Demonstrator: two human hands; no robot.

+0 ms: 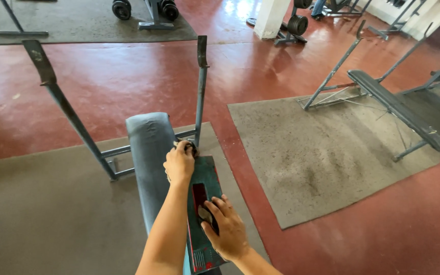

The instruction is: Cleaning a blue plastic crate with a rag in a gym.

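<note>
A worn blue-grey padded bench (151, 153) stands in front of me, between two slanted metal uprights. Along its right edge lies a flat teal board (207, 175) with a dark red panel. My left hand (179, 164) is closed over a small dark round part (191, 147) at the board's far end. My right hand (226, 229) presses on the near part of the board. Its fingers curl over a small dark oval piece (205, 214), which is partly hidden.
The bench's uprights (64, 104) (200, 89) stand on a grey mat (42, 214) over a red floor. A second bench (401, 109) sits on another mat (322, 153) to the right. Dumbbells (121, 8) and stacked weight plates (297, 24) lie at the back.
</note>
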